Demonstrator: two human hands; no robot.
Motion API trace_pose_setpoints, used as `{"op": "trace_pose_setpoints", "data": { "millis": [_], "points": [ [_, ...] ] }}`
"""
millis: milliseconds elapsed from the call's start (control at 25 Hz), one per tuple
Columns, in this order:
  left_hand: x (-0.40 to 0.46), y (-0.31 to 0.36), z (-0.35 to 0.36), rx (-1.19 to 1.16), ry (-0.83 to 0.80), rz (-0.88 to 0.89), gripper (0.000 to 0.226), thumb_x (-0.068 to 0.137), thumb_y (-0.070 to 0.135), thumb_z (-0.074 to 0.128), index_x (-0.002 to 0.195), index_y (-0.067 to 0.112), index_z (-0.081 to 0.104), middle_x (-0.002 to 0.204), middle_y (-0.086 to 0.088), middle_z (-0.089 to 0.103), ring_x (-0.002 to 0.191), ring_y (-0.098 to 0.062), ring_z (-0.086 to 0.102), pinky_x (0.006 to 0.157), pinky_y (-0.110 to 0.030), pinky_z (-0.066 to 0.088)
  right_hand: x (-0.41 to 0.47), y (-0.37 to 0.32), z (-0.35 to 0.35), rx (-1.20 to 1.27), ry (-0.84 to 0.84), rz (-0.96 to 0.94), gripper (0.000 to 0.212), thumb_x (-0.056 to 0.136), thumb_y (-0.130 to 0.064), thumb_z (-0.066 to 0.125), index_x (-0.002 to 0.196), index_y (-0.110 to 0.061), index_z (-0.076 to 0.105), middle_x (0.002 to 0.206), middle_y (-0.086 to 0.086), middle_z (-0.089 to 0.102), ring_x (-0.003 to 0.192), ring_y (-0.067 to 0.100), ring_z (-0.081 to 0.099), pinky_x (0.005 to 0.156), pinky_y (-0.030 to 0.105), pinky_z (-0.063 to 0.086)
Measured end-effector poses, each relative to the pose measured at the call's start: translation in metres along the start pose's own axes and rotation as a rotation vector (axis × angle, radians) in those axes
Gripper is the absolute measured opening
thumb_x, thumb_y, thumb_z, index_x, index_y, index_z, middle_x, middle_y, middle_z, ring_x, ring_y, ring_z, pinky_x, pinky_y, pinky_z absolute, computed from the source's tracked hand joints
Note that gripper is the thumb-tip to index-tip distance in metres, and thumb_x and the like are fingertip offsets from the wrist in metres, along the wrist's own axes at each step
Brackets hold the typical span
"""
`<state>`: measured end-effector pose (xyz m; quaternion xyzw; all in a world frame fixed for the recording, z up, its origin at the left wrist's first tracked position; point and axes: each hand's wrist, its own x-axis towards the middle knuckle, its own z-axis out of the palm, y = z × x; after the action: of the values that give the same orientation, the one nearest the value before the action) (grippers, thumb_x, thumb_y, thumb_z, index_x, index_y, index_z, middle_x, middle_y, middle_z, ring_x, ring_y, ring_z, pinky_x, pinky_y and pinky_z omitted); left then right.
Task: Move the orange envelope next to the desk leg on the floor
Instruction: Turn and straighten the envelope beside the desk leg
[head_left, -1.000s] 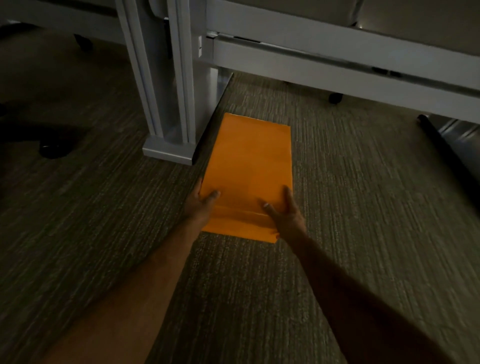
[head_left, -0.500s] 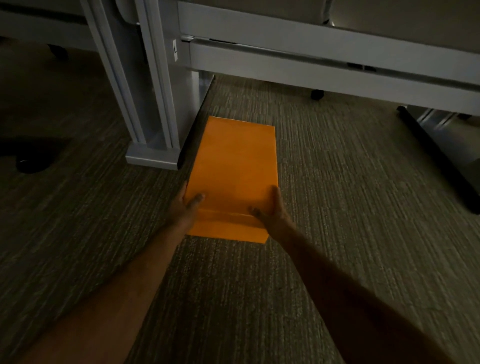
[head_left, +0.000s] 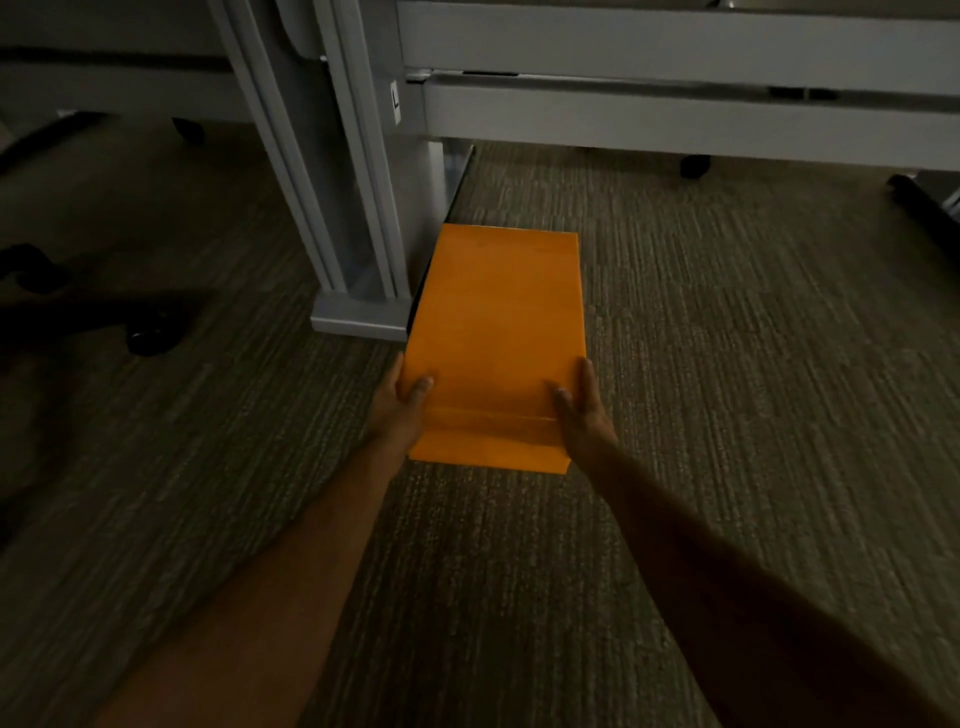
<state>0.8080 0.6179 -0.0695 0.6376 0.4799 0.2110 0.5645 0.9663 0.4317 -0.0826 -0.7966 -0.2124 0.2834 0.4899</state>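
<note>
The orange envelope (head_left: 498, 332) is a large flat paper envelope with its flap fold at the near end. It lies lengthwise over the carpet, its left edge close beside the foot of the grey desk leg (head_left: 358, 218). My left hand (head_left: 402, 408) grips its near left edge, thumb on top. My right hand (head_left: 582, 410) grips the near right edge, thumb on top as well. Whether the envelope rests on the floor or hovers just above it is unclear.
Grey-green carpet (head_left: 753, 389) spreads to the right and toward me. A grey desk rail (head_left: 675, 114) runs across the top. A dark chair base with a caster (head_left: 150, 335) sits to the left, and a black bar (head_left: 930, 213) lies at the far right.
Both hands keep their hold on the envelope. It sits slightly nearer the desk leg's foot, and my view has shifted a little to the left.
</note>
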Motion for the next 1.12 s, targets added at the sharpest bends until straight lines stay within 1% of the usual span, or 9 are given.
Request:
{"op": "trace_pose_setpoints", "data": {
  "millis": [80,200,320,600,720,840,920,1040,1120],
  "points": [
    [-0.005,0.001,-0.002,0.031,-0.012,0.029,0.072,0.098,0.037,0.060,0.159,0.032,0.021,0.158,-0.008,0.040,0.139,-0.031,0.045,0.108,-0.042,0.040,0.000,-0.001,-0.004,0.041,-0.070,0.084,0.109,0.074,-0.070,0.069,0.148,-0.058,-0.011,0.167,0.006,0.016,0.138,0.041,0.042,0.102,0.066,0.045],
    [0.011,-0.002,-0.027,0.145,0.032,0.050,0.075,0.098,0.039,0.059,0.158,0.038,0.015,0.158,-0.009,0.040,0.139,-0.035,0.045,0.109,-0.047,0.039,0.004,-0.008,0.017,0.005,-0.183,0.127,0.127,0.074,-0.043,0.083,0.147,-0.055,-0.021,0.166,0.008,0.013,0.136,0.045,0.043,0.096,0.067,0.049],
    [0.040,-0.011,-0.065,0.147,0.019,0.018,0.066,0.096,0.041,0.061,0.153,0.044,0.029,0.156,-0.008,0.043,0.135,-0.035,0.049,0.108,-0.051,0.044,0.004,-0.008,0.053,-0.026,-0.224,0.035,0.131,0.077,-0.025,0.082,0.148,-0.051,-0.025,0.164,0.015,0.015,0.135,0.043,0.042,0.097,0.064,0.049],
    [0.043,-0.015,-0.064,0.149,-0.016,0.059,0.061,0.096,0.053,0.054,0.150,0.055,0.025,0.161,-0.003,0.037,0.139,-0.033,0.045,0.112,-0.055,0.039,0.014,-0.002,0.043,-0.176,-0.206,-0.010,0.135,0.066,-0.047,0.085,0.142,-0.060,-0.025,0.160,0.011,0.026,0.130,0.046,0.048,0.097,0.064,0.049],
    [0.044,-0.005,-0.056,0.248,-0.016,0.074,0.063,0.098,0.056,0.047,0.154,0.050,0.020,0.162,-0.004,0.034,0.140,-0.034,0.043,0.114,-0.052,0.036,0.021,-0.011,0.033,-0.163,-0.253,-0.034,0.136,0.074,-0.020,0.086,0.152,-0.037,-0.023,0.164,0.012,0.014,0.139,0.043,0.036,0.105,0.054,0.044],
    [0.052,-0.010,-0.050,0.297,-0.024,0.130,0.074,0.083,0.083,0.035,0.150,0.060,0.014,0.163,0.000,0.034,0.142,-0.032,0.040,0.116,-0.055,0.033,0.035,-0.016,0.026,-0.089,-0.269,0.014,0.135,0.073,-0.004,0.084,0.154,-0.036,-0.019,0.163,0.014,0.006,0.141,0.044,0.028,0.107,0.060,0.040],
    [0.063,-0.024,-0.054,0.374,-0.010,0.183,0.081,0.074,0.093,0.029,0.148,0.063,0.012,0.163,-0.001,0.033,0.143,-0.032,0.039,0.116,-0.056,0.032,0.032,-0.022,0.026,-0.109,-0.252,0.066,0.138,0.068,-0.017,0.089,0.151,-0.046,-0.018,0.162,0.019,0.012,0.136,0.046,0.036,0.103,0.063,0.044],
    [0.044,-0.001,-0.049,0.751,0.033,0.303,0.061,0.101,0.056,0.036,0.157,0.037,0.021,0.168,-0.005,0.014,0.152,-0.036,0.019,0.122,-0.055,0.021,0.027,-0.030,0.026,-0.328,-0.232,0.044,0.141,0.063,-0.040,0.089,0.150,-0.047,-0.022,0.161,0.022,0.022,0.127,0.045,0.049,0.095,0.053,0.050],
    [0.043,0.012,-0.047,0.922,-0.042,0.431,0.053,0.106,0.032,0.035,0.157,0.024,0.023,0.169,0.000,0.007,0.155,-0.032,0.010,0.124,-0.048,0.015,0.027,-0.038,0.025,-0.537,-0.178,0.003,0.136,0.067,-0.045,0.086,0.153,-0.039,-0.020,0.167,0.013,0.006,0.147,0.049,0.021,0.109,0.062,0.038]
  ]
}}
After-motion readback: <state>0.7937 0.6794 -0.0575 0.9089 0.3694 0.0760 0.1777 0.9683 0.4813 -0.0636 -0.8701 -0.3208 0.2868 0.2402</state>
